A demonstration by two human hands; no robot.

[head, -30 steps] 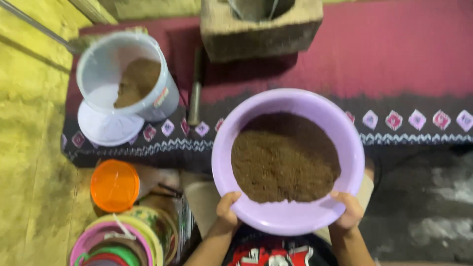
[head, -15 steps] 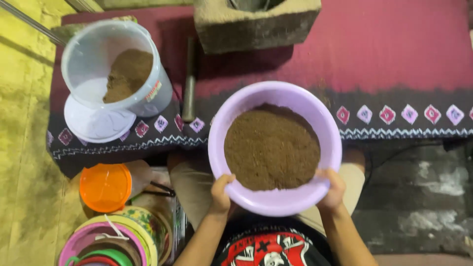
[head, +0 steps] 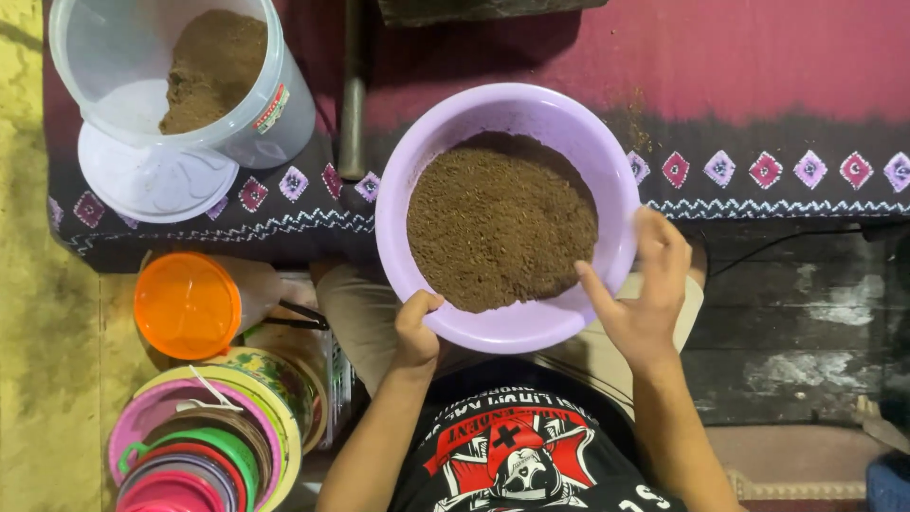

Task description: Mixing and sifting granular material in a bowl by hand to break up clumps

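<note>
With my left hand (head: 417, 334) gripping the lilac bowl (head: 507, 216) at frame centre and my right hand (head: 643, 289) loose-fingered against its rim, I'd keep it level so the brown powder (head: 500, 222) stays in.

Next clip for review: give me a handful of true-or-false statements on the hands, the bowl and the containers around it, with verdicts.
1. The lilac bowl holds brown powder. True.
2. The left hand grips the bowl's near rim. True.
3. The right hand is clenched in a fist. False: its fingers are spread open at the bowl's right rim.
4. The white tub is empty. False: it holds some brown powder too.
5. The orange lid is left of the bowl. True.
</note>
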